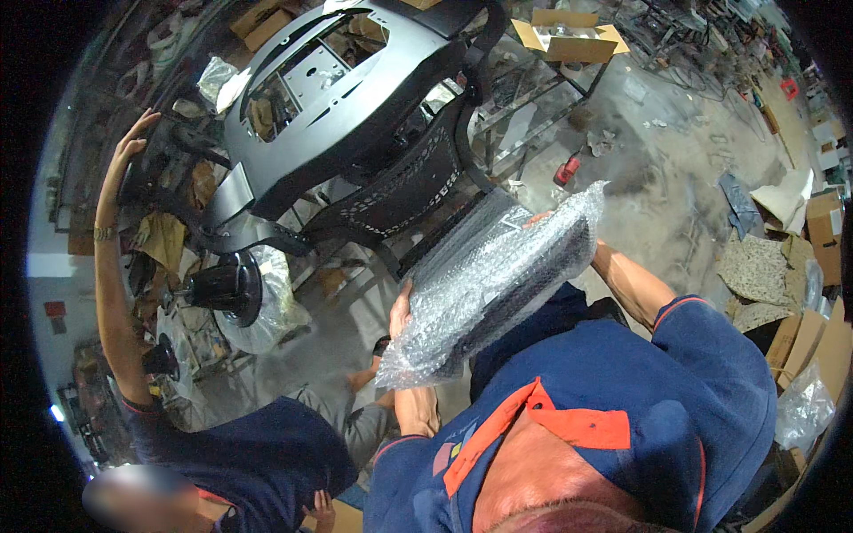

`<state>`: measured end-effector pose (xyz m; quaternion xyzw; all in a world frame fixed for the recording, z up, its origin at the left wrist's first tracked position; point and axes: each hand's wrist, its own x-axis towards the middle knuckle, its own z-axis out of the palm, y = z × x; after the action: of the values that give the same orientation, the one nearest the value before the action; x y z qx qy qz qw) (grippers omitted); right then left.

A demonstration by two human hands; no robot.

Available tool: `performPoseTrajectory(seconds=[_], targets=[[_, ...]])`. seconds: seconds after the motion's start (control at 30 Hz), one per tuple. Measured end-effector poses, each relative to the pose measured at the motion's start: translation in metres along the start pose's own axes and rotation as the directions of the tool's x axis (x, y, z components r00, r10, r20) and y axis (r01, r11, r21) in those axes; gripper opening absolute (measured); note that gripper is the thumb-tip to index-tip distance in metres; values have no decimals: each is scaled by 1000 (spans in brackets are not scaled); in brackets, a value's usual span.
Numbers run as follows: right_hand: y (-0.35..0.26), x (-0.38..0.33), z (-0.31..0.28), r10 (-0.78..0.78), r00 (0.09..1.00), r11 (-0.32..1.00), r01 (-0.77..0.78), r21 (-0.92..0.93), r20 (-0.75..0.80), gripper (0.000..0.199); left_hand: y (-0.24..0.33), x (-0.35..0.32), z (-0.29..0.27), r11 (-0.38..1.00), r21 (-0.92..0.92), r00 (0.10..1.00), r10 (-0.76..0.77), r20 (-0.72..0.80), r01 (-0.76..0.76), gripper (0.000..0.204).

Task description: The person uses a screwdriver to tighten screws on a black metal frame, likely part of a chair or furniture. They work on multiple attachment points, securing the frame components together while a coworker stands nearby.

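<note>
A long, dark part in clear bubble wrap lies slanted across my front, its lower left end nearer my body. My left hand grips that end, fingers along its left edge. On the far right side, my right hand is mostly hidden behind the wrap; only fingertips show at the upper edge. What the wrapped part is cannot be made out. Just beyond it stands a big grey and black moulded body shell with a perforated black panel on its near side.
At the left, a co-worker reaches one raised arm toward the shell. A black round part in plastic stands between us. An open carton sits on a metal frame at the back. A red tool and crumpled packaging lie rightward.
</note>
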<state>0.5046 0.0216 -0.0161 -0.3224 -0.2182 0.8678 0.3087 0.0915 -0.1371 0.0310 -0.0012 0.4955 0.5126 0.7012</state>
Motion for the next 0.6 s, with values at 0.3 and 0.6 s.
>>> performPoseTrajectory(seconds=[0.3, 0.6], targets=[[10, 51, 11, -16, 913, 812, -225, -538, -407, 37, 12, 17, 21, 981, 41, 980, 194, -38, -192, 51], [27, 102, -7, -13, 908, 474, -362, -802, -418, 37, 32, 63, 9, 957, 264, 937, -19, -348, 118, 58]])
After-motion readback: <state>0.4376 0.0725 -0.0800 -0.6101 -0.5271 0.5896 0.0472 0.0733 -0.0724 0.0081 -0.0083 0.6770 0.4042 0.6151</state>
